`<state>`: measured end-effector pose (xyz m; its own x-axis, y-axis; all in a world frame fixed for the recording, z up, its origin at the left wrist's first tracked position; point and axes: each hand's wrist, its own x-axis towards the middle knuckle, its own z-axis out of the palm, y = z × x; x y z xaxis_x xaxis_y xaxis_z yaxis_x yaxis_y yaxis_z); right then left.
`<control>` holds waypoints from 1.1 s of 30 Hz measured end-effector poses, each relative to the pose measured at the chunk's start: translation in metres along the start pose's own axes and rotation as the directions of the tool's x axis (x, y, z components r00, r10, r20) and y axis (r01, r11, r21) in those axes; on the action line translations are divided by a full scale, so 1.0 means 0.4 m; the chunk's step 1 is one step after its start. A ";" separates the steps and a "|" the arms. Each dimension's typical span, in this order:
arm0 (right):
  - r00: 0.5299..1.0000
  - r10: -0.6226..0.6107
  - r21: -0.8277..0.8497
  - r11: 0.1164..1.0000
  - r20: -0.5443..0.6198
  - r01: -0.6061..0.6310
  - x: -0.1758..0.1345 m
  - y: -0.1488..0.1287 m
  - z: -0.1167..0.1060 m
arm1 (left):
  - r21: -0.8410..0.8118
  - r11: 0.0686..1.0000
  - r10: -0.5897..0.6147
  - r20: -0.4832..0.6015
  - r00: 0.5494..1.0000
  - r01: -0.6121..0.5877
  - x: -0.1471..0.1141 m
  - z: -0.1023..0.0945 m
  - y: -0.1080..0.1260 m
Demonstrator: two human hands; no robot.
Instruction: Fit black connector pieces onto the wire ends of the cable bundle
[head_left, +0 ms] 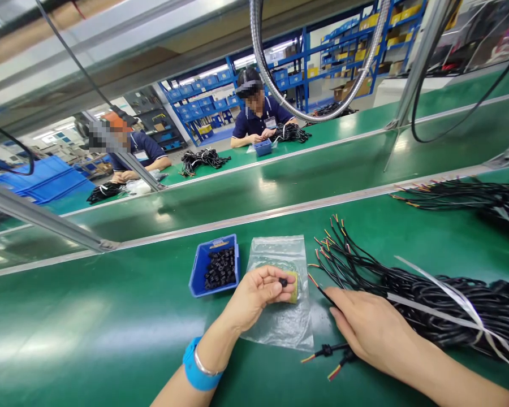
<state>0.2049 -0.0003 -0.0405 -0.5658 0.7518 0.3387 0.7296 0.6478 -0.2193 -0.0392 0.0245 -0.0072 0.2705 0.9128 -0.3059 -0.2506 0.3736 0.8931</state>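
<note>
Between the thumb and fingers of my left hand is a small black grommet, held over a clear plastic bag. A yellowish piece shows behind those fingertips, on or in the bag. My right hand is closed around a black cable, whose stripped end with red and yellow wires points toward the left hand. Below the right hand lie cable ends with black fittings on them. Left of the bag, a blue bin contains many small black grommets.
A tied bundle of black cables lies to the right, another bundle behind it. A metal rail crosses the green bench. A flexible metal conduit hangs overhead. Two co-workers sit across the line.
</note>
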 end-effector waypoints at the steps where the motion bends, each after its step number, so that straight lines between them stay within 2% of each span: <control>1: 1.000 0.001 0.000 1.000 -0.004 -0.001 0.000 0.000 0.000 | 0.063 0.997 0.042 0.000 0.999 -0.042 0.001 -0.002 -0.002; 3: 1.000 -0.003 0.002 1.000 -0.007 0.003 -0.001 0.000 0.000 | 0.313 0.933 0.190 -0.014 0.982 -0.176 0.005 -0.005 -0.008; 4: 1.000 -0.005 0.003 1.000 -0.007 0.005 -0.002 -0.001 0.000 | 0.487 0.840 0.277 -0.006 0.961 -0.239 0.008 -0.004 -0.011; 6: 1.000 -0.008 0.007 1.000 -0.003 0.008 -0.003 -0.002 0.000 | 0.794 0.527 0.403 0.082 0.911 -0.304 0.014 0.001 -0.018; 7: 1.000 -0.010 0.010 1.000 0.000 0.010 -0.003 -0.003 0.000 | 0.882 0.355 0.417 0.147 0.897 -0.310 0.018 0.006 -0.021; 8: 1.000 -0.011 0.014 1.000 -0.002 0.011 -0.004 -0.004 -0.001 | 0.930 0.207 0.400 0.203 0.894 -0.304 0.022 0.013 -0.024; 10: 1.000 -0.017 0.023 1.000 -0.018 0.017 -0.003 -0.004 -0.001 | 0.961 -0.002 0.340 0.260 0.904 -0.276 0.029 0.028 -0.028; 13: 0.999 -0.021 0.025 0.999 -0.048 0.023 -0.001 -0.004 -0.001 | 0.965 -0.158 0.264 0.244 0.933 -0.208 0.035 0.050 -0.029; 17: 0.996 -0.031 0.019 0.999 -0.088 0.033 0.002 -0.005 -0.001 | 0.967 -0.210 0.262 0.195 0.945 -0.142 0.034 0.067 -0.025; 20: 0.989 -0.026 0.062 0.997 -0.147 0.036 0.003 -0.009 -0.003 | 0.977 -0.157 0.288 0.184 0.940 -0.143 0.027 0.068 -0.027; 21: 0.984 -0.013 0.095 0.995 -0.178 0.030 0.003 -0.012 -0.004 | 0.981 -0.096 0.310 0.191 0.931 -0.169 0.023 0.068 -0.031; 22: 0.977 0.001 0.134 0.991 -0.212 0.028 0.005 -0.015 -0.007 | 0.978 0.002 0.338 0.195 0.921 -0.208 0.019 0.069 -0.036; 23: 0.968 0.013 0.174 0.984 -0.249 0.031 0.006 -0.018 -0.010 | 0.957 0.144 0.363 0.186 0.913 -0.253 0.014 0.070 -0.042; 25: 0.949 0.023 0.244 0.968 -0.315 0.058 0.009 -0.025 -0.018 | 0.786 0.539 0.344 0.124 0.931 -0.304 0.002 0.076 -0.055; 26: 0.942 0.021 0.274 0.959 -0.335 0.076 0.011 -0.028 -0.022 | 0.622 0.732 0.286 0.090 0.954 -0.278 -0.005 0.081 -0.061; 27: 0.939 0.020 0.301 0.949 -0.344 0.090 0.012 -0.031 -0.026 | 0.432 0.875 0.208 0.074 0.975 -0.219 -0.013 0.085 -0.067; 28: 0.938 0.018 0.326 0.940 -0.346 0.102 0.013 -0.033 -0.029 | 0.251 0.957 0.132 0.073 0.989 -0.147 -0.020 0.091 -0.071; 30: 0.946 0.016 0.367 0.924 -0.323 0.109 0.013 -0.037 -0.032 | 0.002 0.999 0.045 0.073 0.996 -0.045 -0.031 0.101 -0.076; 33: 0.960 0.014 0.381 0.920 -0.280 0.097 0.014 -0.040 -0.031 | -0.110 0.994 0.031 0.037 0.999 -0.026 -0.041 0.112 -0.078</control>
<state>0.1947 -0.0079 -0.0237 -0.4254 0.6964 0.5779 0.4695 0.7158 -0.5169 0.0060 -0.0098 -0.0153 0.2973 0.9170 -0.2659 -0.3582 0.3653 0.8592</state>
